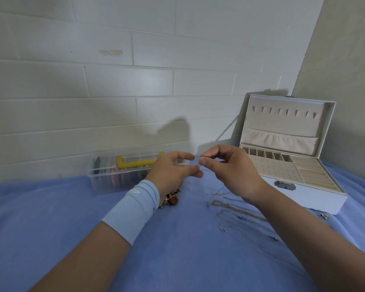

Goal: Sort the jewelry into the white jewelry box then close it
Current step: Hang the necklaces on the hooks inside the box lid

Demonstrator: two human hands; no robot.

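Note:
The white jewelry box (316, 197) stands open at the right, its lid upright with hooks and a pocket, its tray compartments bare. My right hand (230, 171) pinches the end of a thin chain (216, 187) that trails down to the blue cloth. My left hand (173, 171) hovers just left of it, thumb and fingers apart and close to the pinched end. A gold chain (236, 209) lies on the cloth under my right forearm. A brown and gold jewelry cluster (173, 200) sits below my left wrist. Several small earrings (223, 228) are scattered nearby.
A clear plastic storage box (105, 175) with a yellow handle stands at the back behind my left hand, against the white brick wall. A blue cloth (51, 218) covers the table. The jewelry box sits in the right corner beside a side wall.

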